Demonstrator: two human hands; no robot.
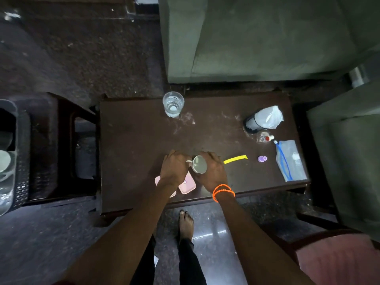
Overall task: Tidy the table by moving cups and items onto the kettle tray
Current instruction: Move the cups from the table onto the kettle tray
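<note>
A white mug sits between both hands near the front middle of the dark wooden table. My left hand grips its handle from the left, and my right hand wraps its right side. Under my wrists lies a pink flat case. A clear glass of water stands at the table's far edge. At the far left edge of the view a tray with a white cup rests on a dark side stand.
On the table's right side lie a yellow strip, a small purple cap, a blue-edged plastic pouch, a small clear bottle with a red cap and a dark tumbler with white tissue. Green sofas stand behind and right.
</note>
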